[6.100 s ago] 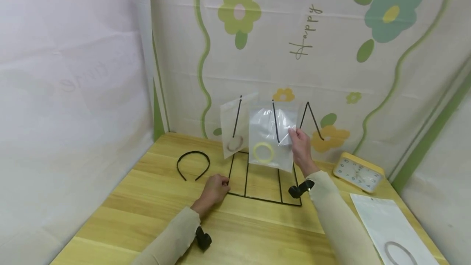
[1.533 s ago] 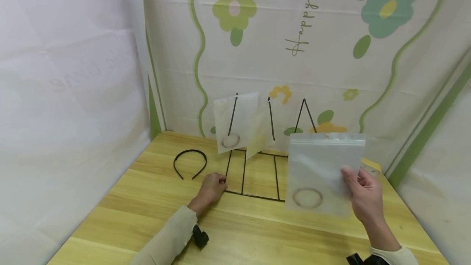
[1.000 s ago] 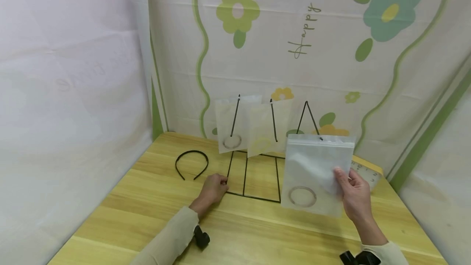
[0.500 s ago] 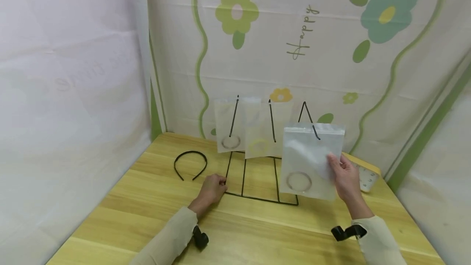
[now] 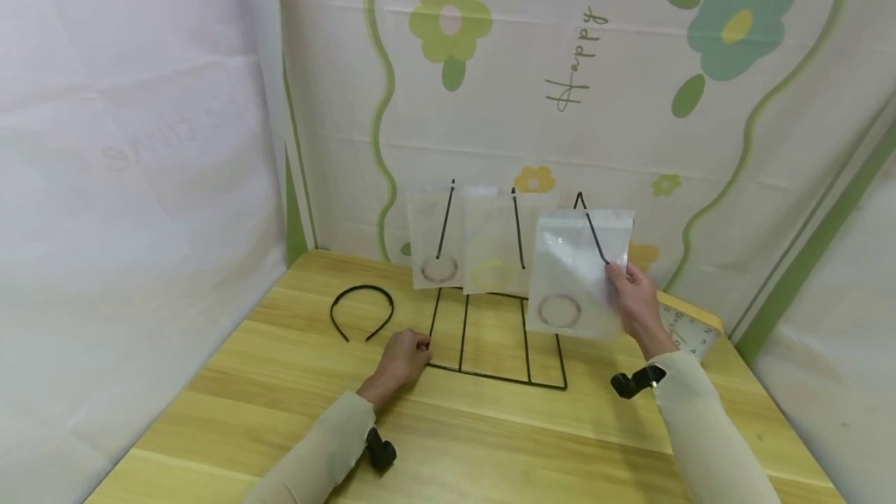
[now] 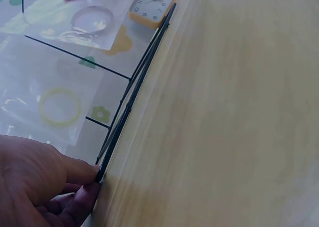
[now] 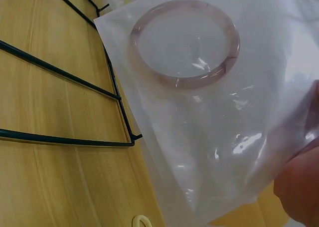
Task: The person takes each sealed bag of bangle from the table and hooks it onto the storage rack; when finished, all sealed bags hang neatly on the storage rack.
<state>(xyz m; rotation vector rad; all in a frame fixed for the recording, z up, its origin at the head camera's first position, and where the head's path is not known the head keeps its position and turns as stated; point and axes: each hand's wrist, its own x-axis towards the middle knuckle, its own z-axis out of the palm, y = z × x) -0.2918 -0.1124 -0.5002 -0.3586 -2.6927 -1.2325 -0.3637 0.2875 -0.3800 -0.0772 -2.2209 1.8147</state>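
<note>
My left hand [image 5: 400, 364] pinches the front left corner of a black wire display rack [image 5: 495, 376] between thumb and fingers, also plain in the left wrist view. With thumb and fingers, my right hand [image 5: 635, 303] pinches the right edge of a clear zip bag [image 5: 584, 286]. Inside lies a pinkish bangle [image 7: 184, 82]. The rack's right prong slopes down in front of this bag, its tip near my thumb. On the middle prong hangs a bag [image 5: 500, 232] with a yellow bangle; another bag [image 5: 428, 232] with a brownish bangle hangs on the left prong.
A black headband [image 5: 362, 287] lies on the wooden table [image 5: 448, 442], left of the rack. At the back right stands a yellow-framed clock [image 5: 689, 329], partly behind my right hand. A printed cloth [image 5: 518, 123] rises behind the rack.
My right hand has let go of the yellow bangle's bag and brought the pinkish one from the right onto the right prong, then back along it. My left hand stays at the corner.
</note>
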